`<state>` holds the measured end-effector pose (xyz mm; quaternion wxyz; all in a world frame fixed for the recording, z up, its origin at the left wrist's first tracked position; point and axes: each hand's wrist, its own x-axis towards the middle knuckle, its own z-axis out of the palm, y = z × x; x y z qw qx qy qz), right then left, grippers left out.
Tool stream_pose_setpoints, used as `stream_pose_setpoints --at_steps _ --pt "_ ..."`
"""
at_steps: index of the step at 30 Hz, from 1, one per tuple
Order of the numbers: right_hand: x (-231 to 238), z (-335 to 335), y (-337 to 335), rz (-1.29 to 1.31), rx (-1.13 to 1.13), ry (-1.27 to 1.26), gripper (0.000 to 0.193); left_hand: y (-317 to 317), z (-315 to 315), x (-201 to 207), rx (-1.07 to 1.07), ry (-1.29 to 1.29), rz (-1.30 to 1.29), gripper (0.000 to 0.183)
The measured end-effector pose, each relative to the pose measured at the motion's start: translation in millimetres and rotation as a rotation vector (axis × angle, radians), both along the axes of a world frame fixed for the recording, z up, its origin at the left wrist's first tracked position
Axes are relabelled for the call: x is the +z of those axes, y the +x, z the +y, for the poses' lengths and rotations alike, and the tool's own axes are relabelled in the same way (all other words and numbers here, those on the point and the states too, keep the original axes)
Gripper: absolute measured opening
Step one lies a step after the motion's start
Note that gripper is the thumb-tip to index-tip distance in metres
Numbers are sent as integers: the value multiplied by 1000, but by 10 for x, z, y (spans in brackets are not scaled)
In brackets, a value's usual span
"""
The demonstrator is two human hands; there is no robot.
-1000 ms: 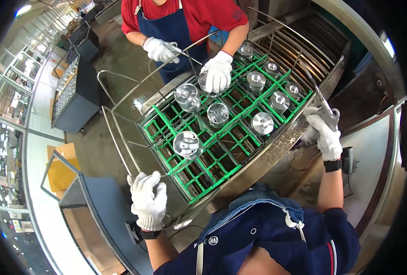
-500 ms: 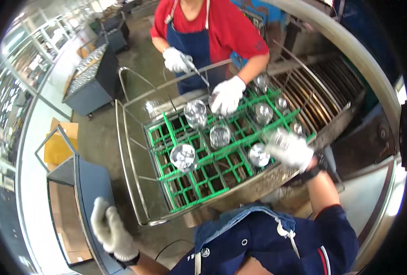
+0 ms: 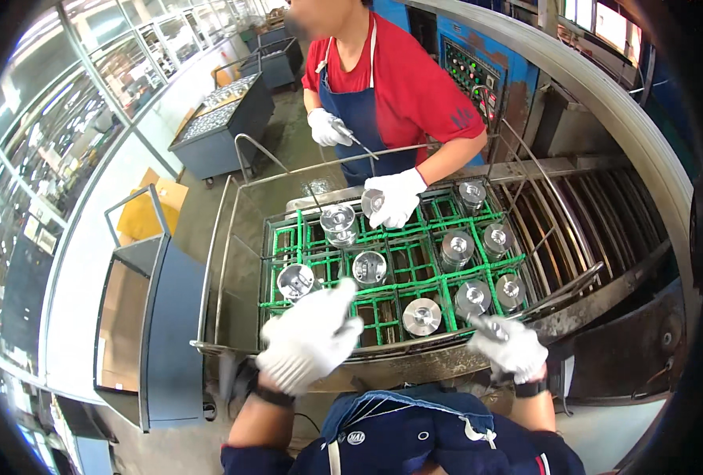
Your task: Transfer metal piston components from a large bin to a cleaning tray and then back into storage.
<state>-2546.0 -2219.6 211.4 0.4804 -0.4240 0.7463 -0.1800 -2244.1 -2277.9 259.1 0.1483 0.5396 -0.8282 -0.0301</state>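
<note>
Green rack [image 3: 403, 287] — right fingers [image 3: 490, 348] curled round tool [image 3: 492, 328]

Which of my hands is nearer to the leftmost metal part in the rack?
Left. Your left hand is close to the leftmost part, on its near side; your right hand is farther, to its right.

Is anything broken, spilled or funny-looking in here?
I see no spill on the green rack, and its metal cylinders seem whole. The blue cabinet at the back looks a bit odd, though: brown patches break up its paint, maybe rust or wear.
</note>
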Motion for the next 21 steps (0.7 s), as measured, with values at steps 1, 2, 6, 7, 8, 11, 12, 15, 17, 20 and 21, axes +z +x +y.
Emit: stream_pose_setpoints --at_steps 1,2,6,7,8,11,12,15,17,20,21 --pt "6 151 -59 -51 29 14 36 -109 -105 -142 -70 5 -136 27" --pt "-118 264 -248 -192 163 15 37 -251 -205 -237 -152 52 -217 27" --pt "-261 582 -442 -154 -372 -18 17 -840 -808 -824 -336 289 -341 26" --pt "-841 940 -638 23 -184 -553 29 -983 -985 -1017 -411 366 -452 26" --pt "-636 1064 -526 -196 -313 -328 27 -1114 -1109 -1281 -491 395 -592 29" --pt "-318 1260 -441 -281 -187 104 26 -1372 -1267 -2041 -609 430 -863 44" --pt "-404 1321 -378 -228 -320 41 25 -1417 -1290 -2251 -615 516 -808 50" --pt "-734 1528 -194 24 -522 -40 18 -1520 -1327 -2666 -681 559 -747 50" --pt "-1362 1911 -333 129 -40 -353 13 -1570 -1391 -2830 -786 605 -786 48" --pt "-1794 2061 -239 322 -406 -366 8 -1615 -1510 -3041 -858 598 -823 45" --pt "-1281 1780 -85 121 -502 -108 10 -1642 -1529 -3142 -880 584 -832 43"
